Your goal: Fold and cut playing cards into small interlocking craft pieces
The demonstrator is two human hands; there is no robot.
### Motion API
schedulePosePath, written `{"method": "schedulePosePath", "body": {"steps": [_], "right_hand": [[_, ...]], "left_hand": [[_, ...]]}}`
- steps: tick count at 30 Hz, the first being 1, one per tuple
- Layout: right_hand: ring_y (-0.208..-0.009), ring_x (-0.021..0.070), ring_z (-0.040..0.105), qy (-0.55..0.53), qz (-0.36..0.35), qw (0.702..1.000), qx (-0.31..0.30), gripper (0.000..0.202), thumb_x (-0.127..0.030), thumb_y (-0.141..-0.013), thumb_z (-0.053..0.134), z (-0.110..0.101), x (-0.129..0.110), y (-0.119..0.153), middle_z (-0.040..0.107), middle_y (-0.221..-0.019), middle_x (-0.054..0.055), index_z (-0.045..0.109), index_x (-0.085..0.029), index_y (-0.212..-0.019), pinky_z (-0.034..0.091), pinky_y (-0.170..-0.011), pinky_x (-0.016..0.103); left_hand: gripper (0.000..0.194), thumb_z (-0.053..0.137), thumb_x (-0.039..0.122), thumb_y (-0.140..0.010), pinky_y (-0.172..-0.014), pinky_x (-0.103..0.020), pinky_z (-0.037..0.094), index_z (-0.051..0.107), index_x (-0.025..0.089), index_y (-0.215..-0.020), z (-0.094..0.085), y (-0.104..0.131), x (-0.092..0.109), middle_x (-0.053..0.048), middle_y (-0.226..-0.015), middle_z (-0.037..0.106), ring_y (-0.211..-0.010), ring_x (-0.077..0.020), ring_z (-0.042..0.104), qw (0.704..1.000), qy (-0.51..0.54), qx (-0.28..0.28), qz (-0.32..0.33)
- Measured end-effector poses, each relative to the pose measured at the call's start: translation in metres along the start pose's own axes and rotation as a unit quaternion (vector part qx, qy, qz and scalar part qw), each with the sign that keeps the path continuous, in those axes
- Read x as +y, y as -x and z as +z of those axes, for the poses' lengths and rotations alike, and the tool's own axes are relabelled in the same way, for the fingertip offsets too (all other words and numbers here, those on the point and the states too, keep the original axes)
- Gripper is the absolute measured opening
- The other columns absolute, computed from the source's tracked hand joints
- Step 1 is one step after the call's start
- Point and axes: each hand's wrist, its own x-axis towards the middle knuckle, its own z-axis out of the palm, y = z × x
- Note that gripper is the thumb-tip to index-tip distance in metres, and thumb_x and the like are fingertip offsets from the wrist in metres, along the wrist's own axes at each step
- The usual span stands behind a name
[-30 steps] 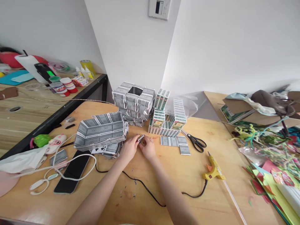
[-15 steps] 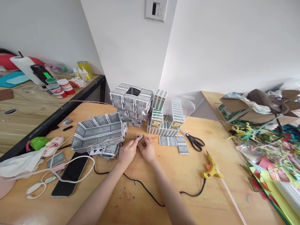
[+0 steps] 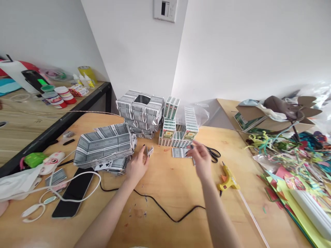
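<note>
My left hand point(image 3: 137, 166) is by the small folded card piece point(image 3: 149, 151), its fingers pressed round the piece's lower left side. Over the flat patterned cards point(image 3: 179, 152) at the right is my right hand point(image 3: 201, 160), fingers apart and slightly blurred, with nothing visible between them. An open tray made of folded cards point(image 3: 103, 144) lies tilted to the left of my left hand, on top of another card piece. Behind stands a stacked box of folded cards point(image 3: 141, 110), beside upright card packs point(image 3: 191, 120).
Black-handled scissors point(image 3: 214, 154) and a yellow glue gun point(image 3: 229, 179) lie at the right, its black cable crossing the table point(image 3: 170, 186). A phone point(image 3: 73, 194) and white cord are at the left. Craft scraps point(image 3: 287, 148) cover the far right.
My right hand has left the small card piece and moved right, over the flat cards, its fingers spreading. My left hand stays by the piece. The view has shifted slightly.
</note>
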Motion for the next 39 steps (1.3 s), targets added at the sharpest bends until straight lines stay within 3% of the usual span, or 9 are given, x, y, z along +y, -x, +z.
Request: {"method": "schedulePosePath", "body": {"steps": [4,7,12,18,22,25,31,35,39], "right_hand": [[-0.077,0.0169,0.061,0.105,-0.159,0.976,0.107,0.025,-0.031,-0.075,0.056,-0.040,-0.042,-0.068,0.063,-0.086,0.005,0.059,-0.018,-0.097,0.050,-0.075,0.037],[-0.094,0.0212,0.058,0.216,-0.202,0.952,0.083,0.023,-0.029,-0.075,0.053,-0.045,-0.059,-0.108,0.063,-0.097,0.008,0.061,-0.018,-0.094,0.045,-0.084,0.042],[-0.083,0.0206,0.063,0.149,-0.045,0.979,-0.132,0.020,-0.025,-0.072,0.058,-0.020,-0.066,-0.133,0.065,-0.089,0.007,0.063,-0.015,-0.089,0.048,-0.081,0.042],[-0.068,0.0168,0.063,0.080,0.056,0.939,-0.329,0.051,-0.025,-0.061,0.071,0.005,-0.068,-0.141,0.062,-0.100,0.010,0.056,-0.016,-0.110,0.055,-0.061,0.038],[-0.057,0.0130,0.061,0.201,-0.100,0.929,-0.294,0.056,-0.034,-0.066,0.066,0.020,-0.063,-0.154,0.064,-0.084,0.004,0.051,-0.019,-0.118,0.053,-0.058,0.031],[-0.052,0.0125,0.059,0.318,-0.208,0.879,-0.287,0.054,-0.037,-0.072,0.060,0.031,-0.061,-0.162,0.065,-0.077,0.001,0.047,-0.022,-0.121,0.050,-0.061,0.032],[-0.060,0.0171,0.059,0.420,-0.294,0.820,-0.255,0.046,-0.041,-0.075,0.054,0.035,-0.064,-0.165,0.065,-0.069,0.001,0.049,-0.020,-0.115,0.046,-0.063,0.031],[-0.055,0.0159,0.058,0.415,-0.282,0.835,-0.228,0.046,-0.045,-0.068,0.061,0.029,-0.064,-0.161,0.062,-0.063,0.000,0.050,-0.018,-0.104,0.045,-0.057,0.028],[-0.045,0.0116,0.055,0.324,-0.171,0.909,-0.198,0.039,-0.046,-0.066,0.062,0.026,-0.058,-0.157,0.058,-0.058,-0.003,0.051,-0.019,-0.090,0.046,-0.047,0.025]], "left_hand": [[0.050,0.049,0.035,-0.076,-0.049,-0.023,0.037,0.041,0.016,-0.122,-0.010,0.015,0.006,-0.001,-0.067,0.063,-0.054,-0.0149,0.057,0.990,0.107,0.001,-0.087],[0.043,0.045,0.033,-0.077,-0.053,-0.023,0.040,0.042,0.015,-0.116,-0.011,0.033,0.012,0.004,-0.055,0.056,-0.050,-0.0126,0.054,0.968,0.226,-0.017,-0.109],[0.035,0.040,0.030,-0.077,-0.048,-0.022,0.039,0.047,0.017,-0.110,0.003,0.056,0.015,0.005,-0.051,0.051,-0.045,-0.0109,0.050,0.933,0.320,-0.117,-0.113],[0.027,0.040,0.029,-0.078,-0.051,-0.023,0.041,0.056,0.017,-0.096,0.011,0.059,0.013,0.001,-0.060,0.057,-0.052,-0.0126,0.054,0.942,0.281,-0.156,-0.097],[0.025,0.039,0.029,-0.078,-0.050,-0.023,0.041,0.056,0.018,-0.093,0.011,0.058,0.013,0.001,-0.060,0.058,-0.051,-0.0123,0.054,0.943,0.275,-0.160,-0.099],[0.025,0.039,0.029,-0.079,-0.052,-0.022,0.041,0.056,0.018,-0.094,0.010,0.059,0.013,0.001,-0.061,0.058,-0.051,-0.0119,0.054,0.947,0.265,-0.159,-0.093],[0.025,0.039,0.027,-0.079,-0.055,-0.022,0.041,0.057,0.018,-0.093,0.009,0.059,0.013,0.000,-0.063,0.060,-0.055,-0.0122,0.055,0.953,0.247,-0.154,-0.078],[0.025,0.038,0.028,-0.080,-0.055,-0.022,0.040,0.057,0.018,-0.094,0.010,0.059,0.013,0.000,-0.064,0.059,-0.056,-0.0125,0.055,0.953,0.247,-0.157,-0.076],[0.025,0.038,0.028,-0.080,-0.054,-0.022,0.040,0.057,0.018,-0.093,0.010,0.060,0.013,0.000,-0.063,0.058,-0.055,-0.0123,0.053,0.953,0.245,-0.160,-0.071]]}}
